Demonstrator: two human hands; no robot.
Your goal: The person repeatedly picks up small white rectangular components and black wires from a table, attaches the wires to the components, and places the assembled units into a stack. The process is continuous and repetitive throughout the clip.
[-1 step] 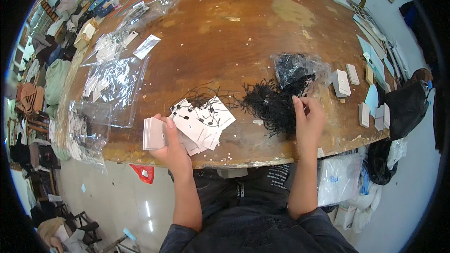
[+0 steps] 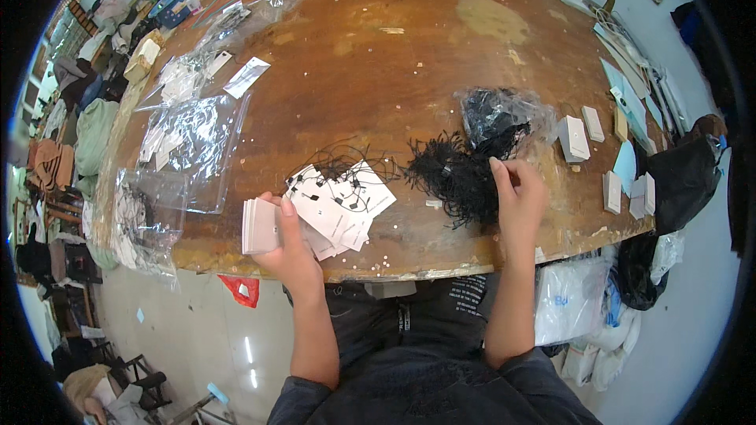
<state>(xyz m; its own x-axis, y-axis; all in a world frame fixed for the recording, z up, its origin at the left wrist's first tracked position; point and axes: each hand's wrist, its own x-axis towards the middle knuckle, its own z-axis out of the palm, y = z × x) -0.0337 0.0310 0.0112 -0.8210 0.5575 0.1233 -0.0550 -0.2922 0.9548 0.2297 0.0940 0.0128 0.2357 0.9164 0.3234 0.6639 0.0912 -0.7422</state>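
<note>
My left hand point(image 2: 293, 245) is closed round a stack of pale hang tags point(image 2: 261, 227), its thumb resting along the stack's right side. Just beyond and to the right, fanned white hang tags point(image 2: 340, 214) lie on the table with black strings point(image 2: 346, 167) looped over them. At the right edge of a tangled heap of black tag strings point(image 2: 450, 189), my right hand point(image 2: 520, 193) is raised with thumb and forefinger pinched together. Whatever sits between those fingertips is too small to make out. Behind the heap lies a clear plastic bag point(image 2: 492, 114) with more black strings inside.
The worn wooden table point(image 2: 354, 71) carries clear plastic bags point(image 2: 209, 145) on the left. Small stacks of white tags point(image 2: 572, 140) stand at the right, near a black bag point(image 2: 683, 177). A blue basket point(image 2: 172, 9) sits at the far left.
The tag stack in my left hand has shifted very slightly to the right. My right hand has barely moved, its fingers still pinched.
</note>
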